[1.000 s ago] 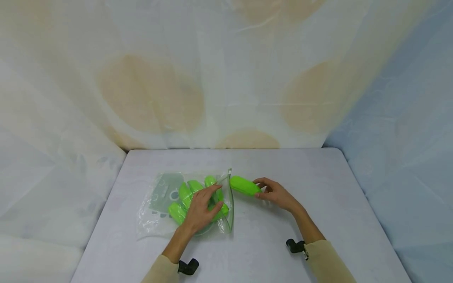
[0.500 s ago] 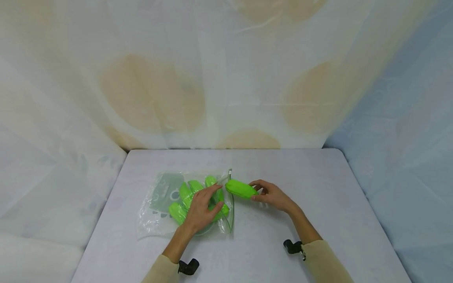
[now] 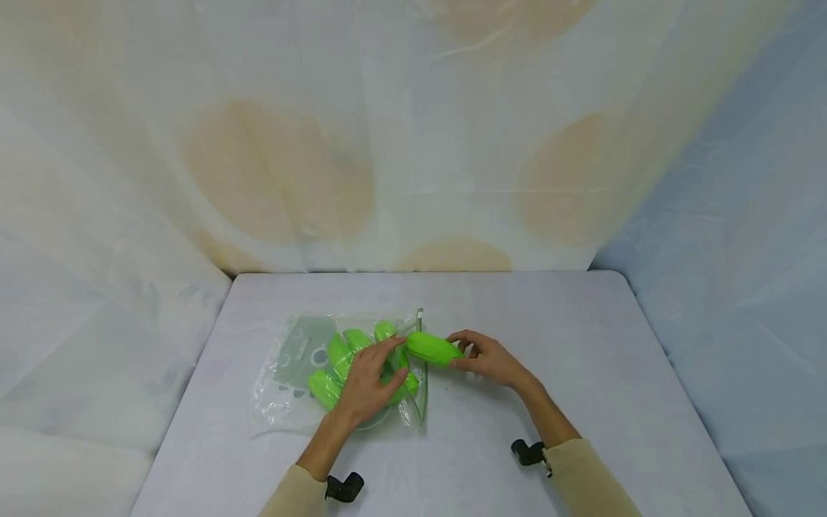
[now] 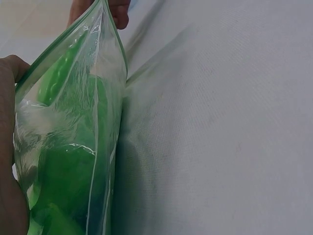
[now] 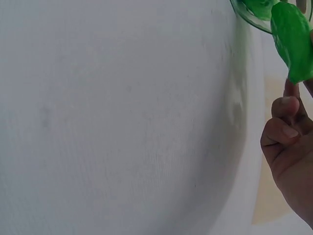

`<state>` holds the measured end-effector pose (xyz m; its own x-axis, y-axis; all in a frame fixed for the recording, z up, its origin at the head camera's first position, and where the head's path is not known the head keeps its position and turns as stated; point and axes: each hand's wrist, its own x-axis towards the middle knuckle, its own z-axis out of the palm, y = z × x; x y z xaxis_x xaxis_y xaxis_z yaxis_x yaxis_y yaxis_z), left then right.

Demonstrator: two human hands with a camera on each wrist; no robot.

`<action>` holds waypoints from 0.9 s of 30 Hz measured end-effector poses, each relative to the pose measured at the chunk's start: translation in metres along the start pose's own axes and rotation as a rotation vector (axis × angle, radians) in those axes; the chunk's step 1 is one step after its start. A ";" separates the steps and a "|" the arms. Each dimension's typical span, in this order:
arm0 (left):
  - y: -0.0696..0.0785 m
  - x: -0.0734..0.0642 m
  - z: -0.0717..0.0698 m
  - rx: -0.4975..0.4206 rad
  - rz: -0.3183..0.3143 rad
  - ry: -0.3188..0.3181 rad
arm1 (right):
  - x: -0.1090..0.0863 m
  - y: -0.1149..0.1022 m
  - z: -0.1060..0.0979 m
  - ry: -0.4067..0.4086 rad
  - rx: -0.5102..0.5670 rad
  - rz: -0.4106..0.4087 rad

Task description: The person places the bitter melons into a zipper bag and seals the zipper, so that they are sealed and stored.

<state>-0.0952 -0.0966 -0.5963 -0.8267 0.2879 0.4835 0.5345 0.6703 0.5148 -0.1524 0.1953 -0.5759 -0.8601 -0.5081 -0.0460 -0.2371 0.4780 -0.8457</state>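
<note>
A clear zip bag [image 3: 268,413] with a green seal lies on the table, holding several bright green, bumpy bitter gourds [image 3: 323,388]. My left hand [image 3: 368,384] lies over the bag and holds back the upper lip of its mouth; the exact finger contact is partly hidden. In the left wrist view the lip stands raised, with the left hand [image 4: 10,147] along its side. My right hand [image 3: 487,359] pinches another bitter gourd [image 3: 433,349] by its right end. The gourd's far end is at the bag's mouth. In the right wrist view this gourd [image 5: 291,39] shows a pointed tip near the fingers.
A white cloth covers the table [image 3: 549,309]. Patterned curtains [image 3: 439,143] hang behind and at both sides. A black wrist camera [image 3: 344,488] sits by the left sleeve, and another camera [image 3: 526,452] by the right sleeve.
My right hand has moved left, bringing the gourd from just right of the bag's edge to overlapping its mouth. The left hand and bag have stayed nearly still.
</note>
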 end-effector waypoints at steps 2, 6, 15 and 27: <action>0.000 0.000 0.000 0.005 0.004 0.003 | 0.001 -0.001 0.002 0.001 -0.011 -0.007; -0.001 0.001 0.000 0.007 -0.001 -0.007 | 0.003 -0.002 0.007 -0.010 -0.033 -0.010; -0.001 0.002 0.001 0.006 -0.007 -0.013 | 0.007 -0.012 0.016 -0.019 -0.055 0.017; -0.002 0.003 0.002 0.013 0.012 0.016 | 0.013 -0.016 0.024 -0.027 -0.069 0.010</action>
<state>-0.0990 -0.0957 -0.5970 -0.8174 0.2848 0.5007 0.5416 0.6761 0.4995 -0.1489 0.1639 -0.5755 -0.8501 -0.5220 -0.0698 -0.2599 0.5311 -0.8065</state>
